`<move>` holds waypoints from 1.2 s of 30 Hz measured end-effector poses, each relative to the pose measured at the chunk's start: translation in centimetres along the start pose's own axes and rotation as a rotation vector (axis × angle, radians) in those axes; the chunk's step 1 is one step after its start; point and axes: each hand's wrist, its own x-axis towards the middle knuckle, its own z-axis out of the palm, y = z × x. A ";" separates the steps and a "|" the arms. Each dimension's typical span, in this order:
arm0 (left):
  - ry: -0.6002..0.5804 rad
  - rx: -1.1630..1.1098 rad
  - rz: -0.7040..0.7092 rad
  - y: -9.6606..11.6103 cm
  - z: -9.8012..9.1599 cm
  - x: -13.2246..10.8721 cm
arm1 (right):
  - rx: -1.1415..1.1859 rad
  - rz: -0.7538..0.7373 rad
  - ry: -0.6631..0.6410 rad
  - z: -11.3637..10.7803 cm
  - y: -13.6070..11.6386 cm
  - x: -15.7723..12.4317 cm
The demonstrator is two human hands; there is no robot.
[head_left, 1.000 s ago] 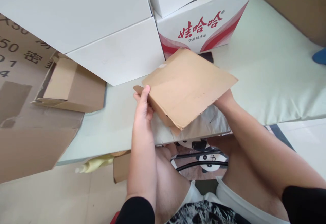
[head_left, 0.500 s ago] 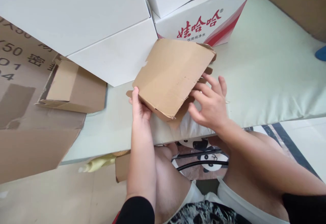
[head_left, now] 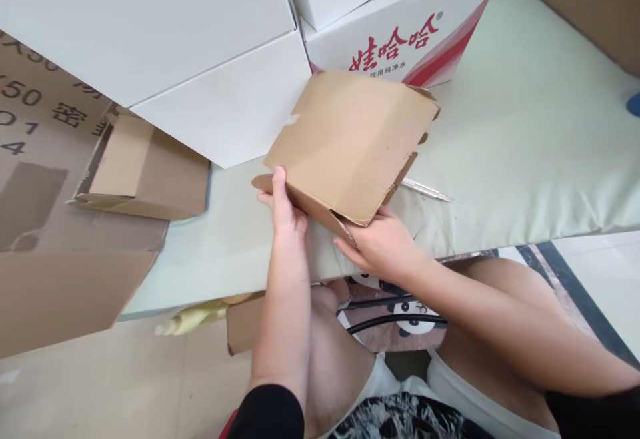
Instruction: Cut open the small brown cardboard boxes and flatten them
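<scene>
A brown cardboard box point(head_left: 345, 139) with loose, ragged flaps is held tilted over the padded bench. My left hand point(head_left: 286, 206) grips its near left edge, thumb on top and the other fingers partly hidden beneath. At the near right corner my right hand point(head_left: 380, 242) is closed on the edge, its fingertips tucked inside or behind the flap and out of sight. A thin pale pen-like or blade-like tool point(head_left: 427, 190) lies on the bench just right of the box, its far end covered by the cardboard.
White cartons point(head_left: 225, 99) stand behind on the left, with a red-lettered white carton point(head_left: 380, 49) at the back. A smaller open brown box point(head_left: 150, 172) and a large printed carton point(head_left: 75, 279) are at the left. The pale green bench cover point(head_left: 530, 132) extends right. A blue object point(head_left: 634, 104) shows at the right edge.
My right hand has moved left and nearer from the right side flap to the near corner. The box has shifted slightly right, and the thin tool on the bench now shows.
</scene>
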 end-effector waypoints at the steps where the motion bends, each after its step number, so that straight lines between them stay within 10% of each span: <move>1: 0.034 -0.024 0.020 -0.1 0.1 -0.1 | -0.017 0.054 -0.053 0.3 -0.4 0.0; 7: 0.022 0.093 0.097 0.4 -0.3 0.2 | 0.215 0.118 -0.241 0.8 -3.1 -0.6; 13: 0.007 0.716 0.103 1.8 -2.2 1.0 | 0.751 -0.197 -0.689 -3.9 -3.4 -1.8; 15: 0.034 0.885 0.094 2.1 -2.6 1.1 | 0.869 -0.122 -0.527 -5.1 -1.6 -1.5; 21: -0.164 0.762 0.378 1.8 -3.6 1.8 | 0.523 0.551 0.596 -4.0 9.4 0.7; 26: -0.380 0.499 0.498 1.4 -3.6 2.2 | 0.999 0.593 0.302 -3.7 13.9 0.1; 33: -0.226 0.318 -0.055 2.3 -3.4 2.0 | 1.239 0.610 0.073 -4.6 12.5 -1.0; 36: -0.182 0.261 -0.085 2.9 -3.6 1.8 | 1.274 0.584 -0.018 -4.7 12.3 -1.4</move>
